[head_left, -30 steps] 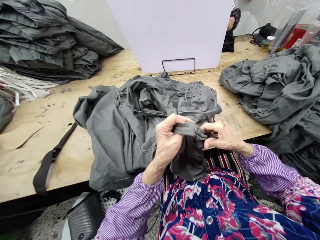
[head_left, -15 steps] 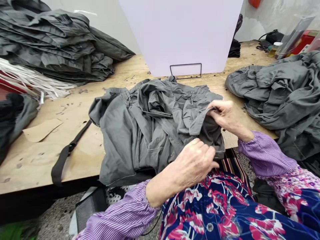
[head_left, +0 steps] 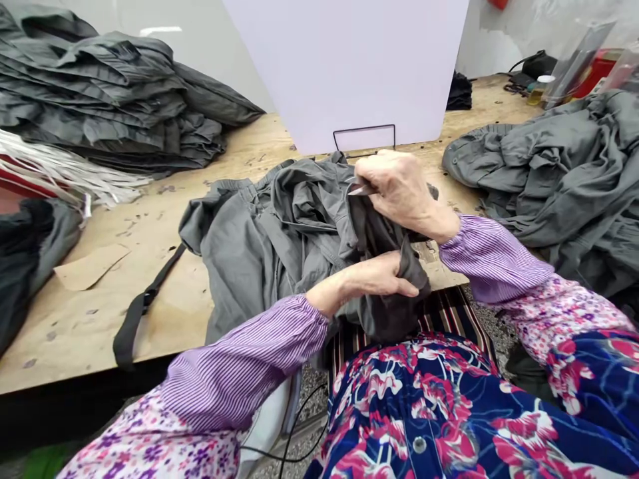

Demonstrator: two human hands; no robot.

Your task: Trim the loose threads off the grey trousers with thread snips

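A crumpled grey garment [head_left: 239,253] with a gathered elastic waistband, which looks like trousers, lies on the table's front edge. My right hand [head_left: 394,183] is closed on a raised edge of its cloth, holding it up at the garment's right end. A pale sliver [head_left: 363,190] shows beneath those fingers; I cannot make out what it is. Lower down, my left hand [head_left: 379,276] grips the same cloth near the edge. Its thumb lies outside, while the fingers are hidden in the folds. Part of the cloth hangs off the edge over my lap.
A tall heap of grey garments [head_left: 114,100] stands at the back left, beside white strips [head_left: 64,169]. More grey garments [head_left: 554,179] lie to the right. Behind the work stands a white board [head_left: 349,66]. A black strap [head_left: 134,319] and brown paper piece [head_left: 92,266] lie at left.
My right hand has moved left and up, lifting the cloth edge. My left hand has gone from above the front of the garment into its folds, and more cloth hangs toward my lap.
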